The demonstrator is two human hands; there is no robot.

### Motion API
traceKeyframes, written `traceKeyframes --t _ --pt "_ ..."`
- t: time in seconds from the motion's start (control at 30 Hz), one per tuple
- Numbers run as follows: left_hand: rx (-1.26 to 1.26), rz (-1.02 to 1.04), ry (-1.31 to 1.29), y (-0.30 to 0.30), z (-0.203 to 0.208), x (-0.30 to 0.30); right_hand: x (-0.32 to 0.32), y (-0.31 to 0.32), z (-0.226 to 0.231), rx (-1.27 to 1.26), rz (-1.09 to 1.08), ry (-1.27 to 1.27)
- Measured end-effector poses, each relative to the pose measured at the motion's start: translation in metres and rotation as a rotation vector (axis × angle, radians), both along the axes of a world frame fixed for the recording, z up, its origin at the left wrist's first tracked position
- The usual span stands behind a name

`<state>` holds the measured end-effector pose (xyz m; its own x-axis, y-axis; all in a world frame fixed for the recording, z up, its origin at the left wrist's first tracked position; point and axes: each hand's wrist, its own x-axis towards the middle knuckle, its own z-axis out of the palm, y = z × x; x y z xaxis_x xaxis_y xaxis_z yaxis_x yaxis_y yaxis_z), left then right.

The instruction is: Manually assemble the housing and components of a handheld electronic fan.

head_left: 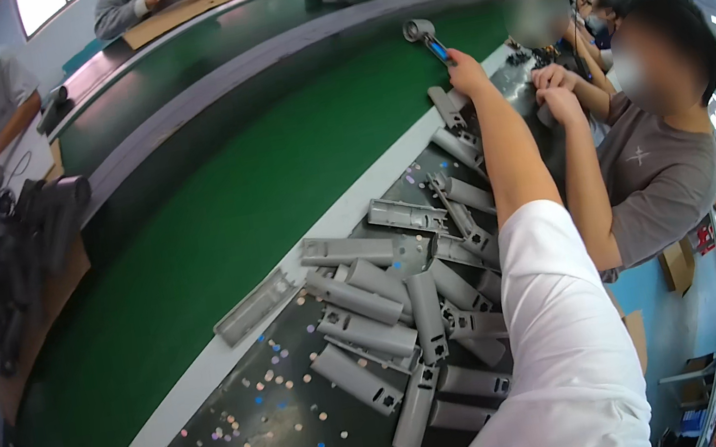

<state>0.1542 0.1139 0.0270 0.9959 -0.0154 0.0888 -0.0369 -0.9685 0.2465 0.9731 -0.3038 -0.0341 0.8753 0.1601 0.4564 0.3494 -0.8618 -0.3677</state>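
Note:
My right arm reaches far forward over the work surface. My right hand [467, 73] is closed round the lower end of a grey handheld piece with a round, hollow head [418, 29] and a blue strip along its handle. The piece is over the green conveyor belt [273, 162], near its right edge; I cannot tell whether it touches the belt. Below and left of my forearm lies a heap of grey half-tube plastic housings [366, 330] with cut-outs. One open housing [254, 307] lies on the pale belt rim. My left hand is not in view.
Small round stickers [248, 419] dot the dark worktop. A co-worker in a brown shirt [664, 175] sits close on the right, hands near the belt. Across the belt, other people work; dark grey parts [17, 259] are piled at far left.

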Motion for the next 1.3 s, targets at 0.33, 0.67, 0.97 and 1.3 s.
traceKeyframes --t 0.33,0.67,0.97,1.3 --pt "0.003 0.094 0.023 -0.013 -0.001 0.003 -0.038 0.032 0.011 -0.197 -0.113 0.007" --pt "-0.018 0.073 -0.176 -0.006 -0.017 -0.017 -0.202 0.122 0.114 0.882 0.106 0.241" --pt "-1.817 0.323 -0.18 -0.052 0.002 -0.013 -0.644 0.16 0.118 1.055 0.938 0.647" --pt "-2.34 0.036 -0.572 -0.086 -0.009 -0.101 -0.824 0.197 0.058 0.651 1.179 0.428"
